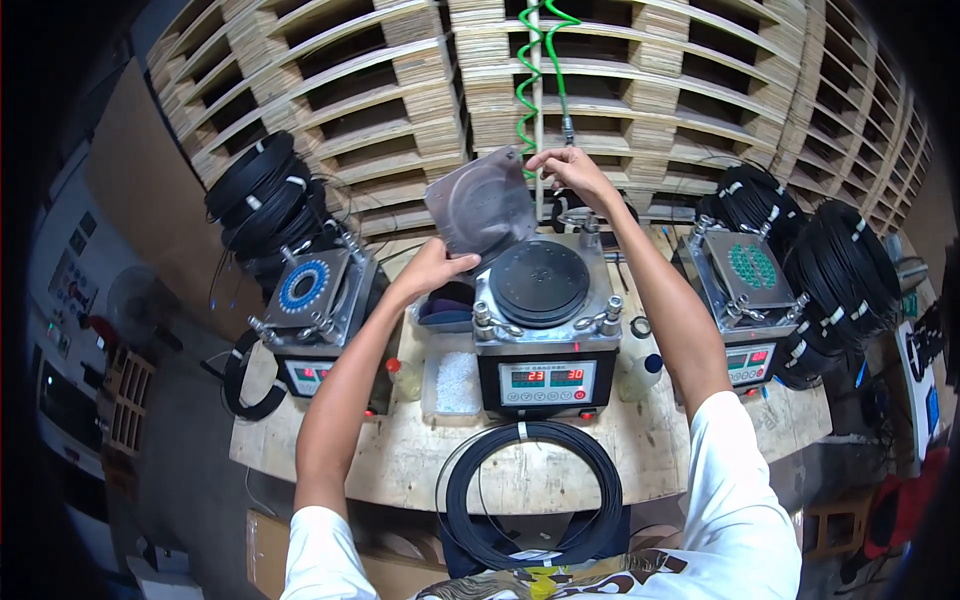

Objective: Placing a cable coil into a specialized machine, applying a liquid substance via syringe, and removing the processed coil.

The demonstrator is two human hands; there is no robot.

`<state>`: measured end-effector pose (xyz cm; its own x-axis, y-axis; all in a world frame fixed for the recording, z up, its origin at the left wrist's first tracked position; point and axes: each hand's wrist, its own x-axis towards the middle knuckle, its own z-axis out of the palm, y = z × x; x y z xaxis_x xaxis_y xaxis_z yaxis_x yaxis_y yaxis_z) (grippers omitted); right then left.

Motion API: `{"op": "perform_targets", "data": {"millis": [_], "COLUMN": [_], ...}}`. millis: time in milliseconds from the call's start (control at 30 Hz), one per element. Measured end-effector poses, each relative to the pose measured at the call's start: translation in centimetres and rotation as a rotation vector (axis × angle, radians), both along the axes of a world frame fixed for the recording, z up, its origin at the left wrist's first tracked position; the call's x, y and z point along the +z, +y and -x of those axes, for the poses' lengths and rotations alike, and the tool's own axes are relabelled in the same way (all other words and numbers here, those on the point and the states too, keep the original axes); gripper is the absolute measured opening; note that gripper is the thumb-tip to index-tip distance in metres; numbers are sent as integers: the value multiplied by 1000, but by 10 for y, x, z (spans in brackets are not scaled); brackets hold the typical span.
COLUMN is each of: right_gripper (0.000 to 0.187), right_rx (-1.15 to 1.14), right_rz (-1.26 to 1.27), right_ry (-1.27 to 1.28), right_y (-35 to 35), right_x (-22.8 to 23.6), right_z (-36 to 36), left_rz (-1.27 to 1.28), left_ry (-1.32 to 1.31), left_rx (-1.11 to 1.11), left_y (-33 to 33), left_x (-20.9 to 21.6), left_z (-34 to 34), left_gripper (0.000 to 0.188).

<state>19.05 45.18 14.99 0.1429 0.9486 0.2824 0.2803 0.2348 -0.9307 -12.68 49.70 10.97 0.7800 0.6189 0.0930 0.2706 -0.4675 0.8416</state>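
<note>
A square grey metal plate (487,205) stands tilted above the back of the middle benchtop machine (545,375). My left hand (432,270) grips its lower left edge, thumb toward me. Close to the plate's upper right corner is my right hand (575,172), its fingers bent together; anything between them is too small to make out. Below, the machine's round black disc (540,282) lies uncovered, with dark marks on top. Metal clamp posts (484,318) rise at the machine's corners, and its front panel has a lit red display.
Similar machines carry a blue-ringed plate (304,287) at left and a green-dotted plate (752,265) at right. A tray of white pieces (458,384), squeeze bottles (404,380) and a black cable coil (530,425) sit nearby. A green coiled hose (527,90) hangs before stacked pallets (370,90).
</note>
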Motion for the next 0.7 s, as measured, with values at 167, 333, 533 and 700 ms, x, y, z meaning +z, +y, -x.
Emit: {"op": "perform_targets", "data": {"millis": [167,333,533,700], "right_gripper": [30,58,50,56], "right_rx": [-467,-453,-455,-378], "right_rz": [71,254,24,-49], "right_ry": [-221,-259,-589,-373], "right_y": [43,91,82,23], "right_x": [-56,-88,-86,-26], "right_z": [-96,-136,-128,-64], "left_rz": [-74,6,6,-31], "left_ry": [22,27,-11,-60], "left_rx": [-19,-2,16,36], "left_y": [-3,-8,-11,-8], "left_x": [4,3,-2,-9], "left_z": [-5,-5,-9,0], "left_gripper": [41,50,38,35]}}
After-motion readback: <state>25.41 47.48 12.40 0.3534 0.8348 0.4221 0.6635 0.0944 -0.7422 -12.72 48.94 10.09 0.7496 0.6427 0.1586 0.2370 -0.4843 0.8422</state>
